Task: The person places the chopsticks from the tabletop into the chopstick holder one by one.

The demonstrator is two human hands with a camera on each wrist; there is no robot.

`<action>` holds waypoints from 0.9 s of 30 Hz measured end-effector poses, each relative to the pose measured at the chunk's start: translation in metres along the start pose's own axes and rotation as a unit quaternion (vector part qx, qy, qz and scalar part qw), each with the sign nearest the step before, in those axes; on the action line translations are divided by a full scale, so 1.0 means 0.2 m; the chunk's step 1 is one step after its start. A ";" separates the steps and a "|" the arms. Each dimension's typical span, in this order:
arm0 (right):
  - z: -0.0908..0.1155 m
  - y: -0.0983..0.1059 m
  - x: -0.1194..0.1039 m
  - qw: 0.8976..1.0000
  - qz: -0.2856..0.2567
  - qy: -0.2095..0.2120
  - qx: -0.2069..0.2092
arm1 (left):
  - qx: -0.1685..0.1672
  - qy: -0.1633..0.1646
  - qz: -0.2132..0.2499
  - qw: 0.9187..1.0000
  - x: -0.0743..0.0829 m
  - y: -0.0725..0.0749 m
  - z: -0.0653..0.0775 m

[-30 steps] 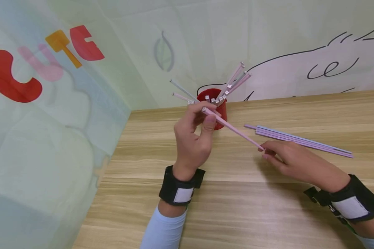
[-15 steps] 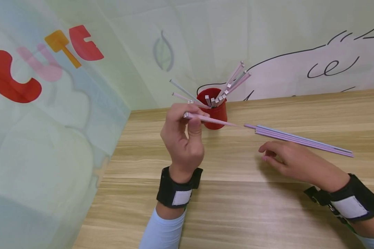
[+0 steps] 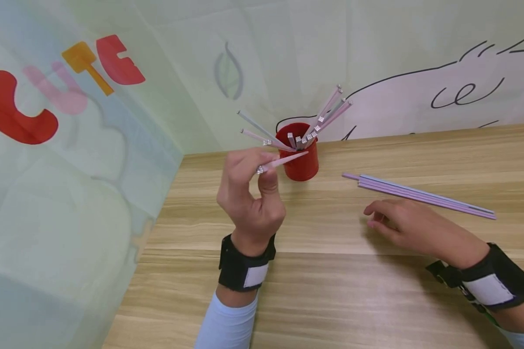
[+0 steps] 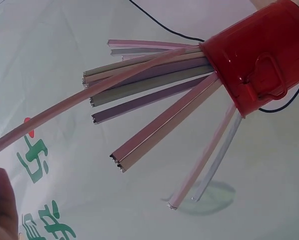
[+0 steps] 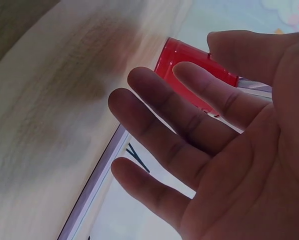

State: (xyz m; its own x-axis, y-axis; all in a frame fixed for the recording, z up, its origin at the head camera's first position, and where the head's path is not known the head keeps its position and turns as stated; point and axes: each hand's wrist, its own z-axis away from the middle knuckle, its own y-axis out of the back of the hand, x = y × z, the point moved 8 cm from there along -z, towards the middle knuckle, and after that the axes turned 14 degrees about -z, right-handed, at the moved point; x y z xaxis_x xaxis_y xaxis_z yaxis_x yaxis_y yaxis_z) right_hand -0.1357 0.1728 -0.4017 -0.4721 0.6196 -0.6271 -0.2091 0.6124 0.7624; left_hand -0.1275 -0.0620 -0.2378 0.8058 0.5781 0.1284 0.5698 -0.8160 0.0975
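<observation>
My left hand (image 3: 252, 196) pinches a slim pink stick (image 3: 288, 159) with a glittery silver end between thumb and fingers. In the head view, its far end points to the red bucket (image 3: 302, 168). The left wrist view shows that stick (image 4: 64, 108) crossing in front of several pastel sticks (image 4: 152, 132) standing in the bucket; whether its tip touches the rim I cannot tell. My right hand (image 3: 415, 230) holds nothing, hovering low near the table with fingers relaxed. In the right wrist view its fingers (image 5: 162, 145) are spread loosely, partly hiding the bucket (image 5: 189, 65).
Beyond the right hand, several purple and blue sticks (image 3: 423, 195) lie side by side on the wooden table (image 3: 332, 300). A printed cloth (image 3: 288, 58) hangs behind the bucket and along the left side. The bucket has a thin black handle (image 3: 294, 119).
My right hand has let go of the stick's far end and stayed in place. The left hand has drawn the stick leftward and turned its far end toward the bucket.
</observation>
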 end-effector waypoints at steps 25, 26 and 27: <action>0.00 0.00 0.03 1.000 -0.006 -0.020 -0.011 | -0.078 -0.011 -0.040 0.996 -0.01 -0.09 0.02; 0.00 0.00 0.03 1.000 -0.006 -0.019 -0.010 | -0.082 -0.009 -0.043 0.996 -0.02 -0.09 0.02; 0.00 0.00 0.03 1.000 -0.006 -0.019 -0.009 | -0.084 -0.007 -0.046 0.995 -0.02 -0.09 0.02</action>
State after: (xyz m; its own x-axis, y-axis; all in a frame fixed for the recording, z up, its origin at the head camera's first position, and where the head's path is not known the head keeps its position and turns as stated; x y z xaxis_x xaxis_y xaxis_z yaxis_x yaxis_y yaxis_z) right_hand -0.1379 0.1763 -0.4061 -0.4372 0.6298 -0.6420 -0.2308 0.6113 0.7570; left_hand -0.1401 -0.0492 -0.2438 0.7542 0.6494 0.0973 0.6075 -0.7463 0.2719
